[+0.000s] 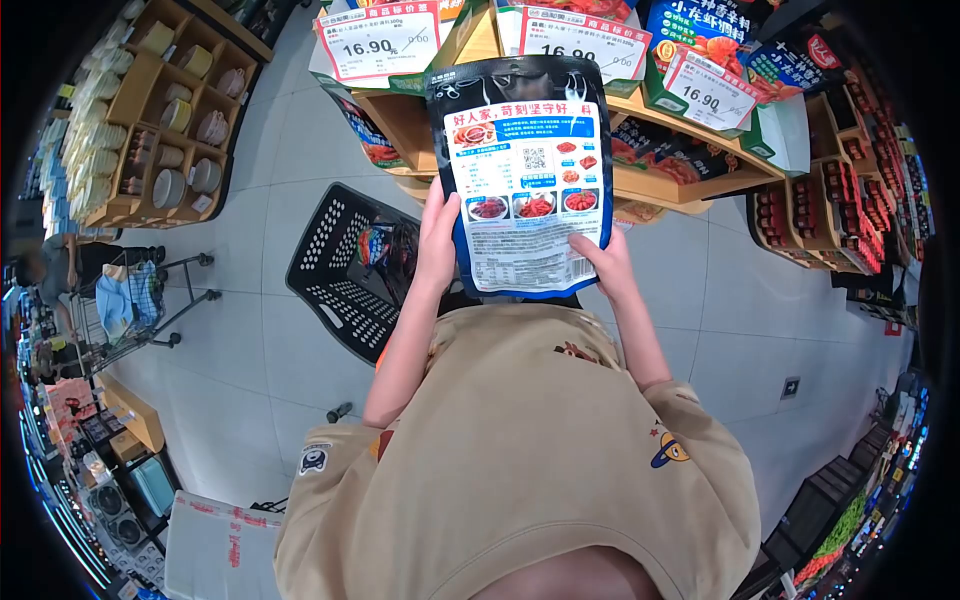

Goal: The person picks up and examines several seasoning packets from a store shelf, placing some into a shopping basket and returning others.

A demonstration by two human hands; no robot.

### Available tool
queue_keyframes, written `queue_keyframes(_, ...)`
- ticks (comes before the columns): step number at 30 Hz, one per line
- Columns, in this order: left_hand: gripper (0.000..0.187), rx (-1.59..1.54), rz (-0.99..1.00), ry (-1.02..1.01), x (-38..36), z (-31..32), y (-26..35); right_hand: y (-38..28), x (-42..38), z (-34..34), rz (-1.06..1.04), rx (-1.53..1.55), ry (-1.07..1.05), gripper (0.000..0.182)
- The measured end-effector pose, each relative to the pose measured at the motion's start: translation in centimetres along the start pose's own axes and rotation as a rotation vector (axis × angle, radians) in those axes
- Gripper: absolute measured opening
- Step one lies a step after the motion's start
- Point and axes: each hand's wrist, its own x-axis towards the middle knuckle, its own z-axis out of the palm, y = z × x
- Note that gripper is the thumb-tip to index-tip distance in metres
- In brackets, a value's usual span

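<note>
Both hands hold a seasoning pouch (525, 180) upright in front of my chest, its printed back turned toward me. The pouch is black and blue with a white panel, small food pictures and a QR code. My left hand (437, 235) grips its lower left edge, the fingers mostly hidden behind it. On the lower right corner, my right hand (606, 262) has its thumb pressed on the front face. Just beyond the pouch is a wooden display shelf (640, 185) with price tags reading 16.90 and boxes of similar pouches.
A black shopping basket (345, 270) with packets in it stands on the floor to the left. At far left a person (75, 265) is beside a metal shopping cart (135, 300). Shelves of bowls (175, 115) stand upper left, shelves of red jars (850, 200) on the right.
</note>
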Motion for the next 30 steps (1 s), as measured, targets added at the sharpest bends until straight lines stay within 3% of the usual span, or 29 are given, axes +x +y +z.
queue_keyframes(17,0.038,-0.174,-0.029,-0.071,-0.2,0.1,0.8,-0.9,0.0,0.7,-0.02,-0.03,0.031,0.02)
queue_keyframes(20,0.032,0.022,-0.256,-0.132,-1.3,-0.2,0.8,-1.5,0.0,0.9,-0.065,-0.032,0.048,0.02)
queue_keyframes(23,0.036,0.259,-0.221,-0.242,-1.9,0.1,1.2,-1.6,0.2,0.8,-0.102,-0.018,0.093,0.022)
queue_keyframes(30,0.044,0.397,-0.169,-0.275,-2.2,0.8,1.9,-1.6,0.6,0.5,-0.095,0.004,0.097,0.025)
